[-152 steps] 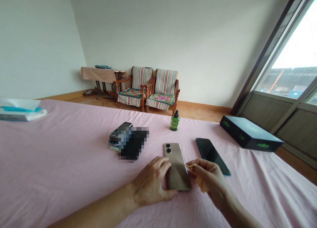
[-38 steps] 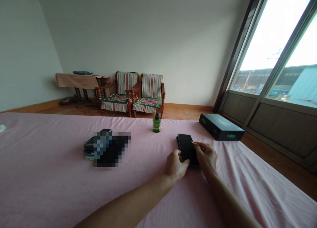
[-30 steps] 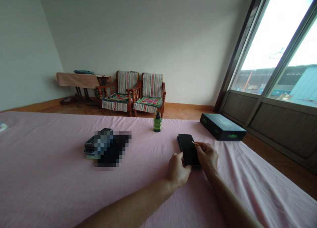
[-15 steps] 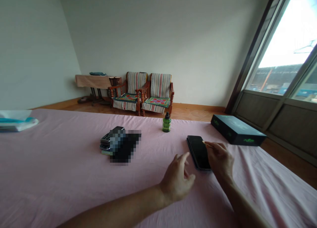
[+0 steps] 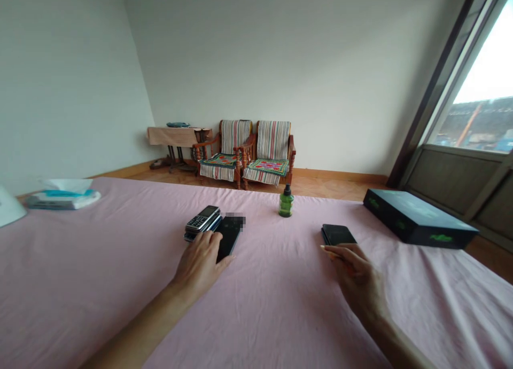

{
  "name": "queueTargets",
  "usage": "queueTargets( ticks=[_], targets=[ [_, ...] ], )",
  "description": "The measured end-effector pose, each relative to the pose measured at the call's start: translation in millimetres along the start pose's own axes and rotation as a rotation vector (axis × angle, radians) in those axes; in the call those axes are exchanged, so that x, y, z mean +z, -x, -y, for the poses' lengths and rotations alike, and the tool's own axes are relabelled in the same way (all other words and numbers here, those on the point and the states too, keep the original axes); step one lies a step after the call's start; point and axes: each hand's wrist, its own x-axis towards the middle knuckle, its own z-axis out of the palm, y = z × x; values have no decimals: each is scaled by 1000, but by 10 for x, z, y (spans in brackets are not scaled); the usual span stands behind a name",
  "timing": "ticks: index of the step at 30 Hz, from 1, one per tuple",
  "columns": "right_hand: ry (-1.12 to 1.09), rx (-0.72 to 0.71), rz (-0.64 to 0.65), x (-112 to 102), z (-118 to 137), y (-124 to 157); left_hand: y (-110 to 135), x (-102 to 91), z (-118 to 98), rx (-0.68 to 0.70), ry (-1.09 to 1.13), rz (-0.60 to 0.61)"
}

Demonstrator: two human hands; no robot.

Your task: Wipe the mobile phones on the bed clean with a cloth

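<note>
My left hand is curled over the lower end of a black smartphone, its thumb by the right edge and its fingers at the left. Part of that phone is pixelated. Close against it lies a stack of phones with a silver keypad phone on top. My right hand is closed in a pinch on a small thin stick with a pale tip; most of the stick is hidden. Behind that hand lies another black smartphone, its lower part covered from view.
A green bottle with a black cap stands between the hands, farther back. At right lies a black box with green marks. A tissue pack is at far left on the pink cloth. Two chairs stand beyond.
My left hand has moved left, from beside the right-hand phone to the black smartphone by the stack. My right hand has drawn back toward me over its phone. The view has turned slightly left.
</note>
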Motion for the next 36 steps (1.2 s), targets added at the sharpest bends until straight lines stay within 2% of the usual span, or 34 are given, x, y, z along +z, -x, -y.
queueTargets(
  ticks=[3,10,18,36],
  targets=[
    [11,1,-3,3,-24,-10,17,19,-7,-20,-47,87],
    [1,12,10,-1,-22,-14,7,70,-33,-49,-65,87],
    [18,25,23,17,-28,-10,-5,75,-39,-59,-63,32],
    [-9,23,41,33,-45,-11,-73,-26,34,-30,-7,-169]
  ],
)
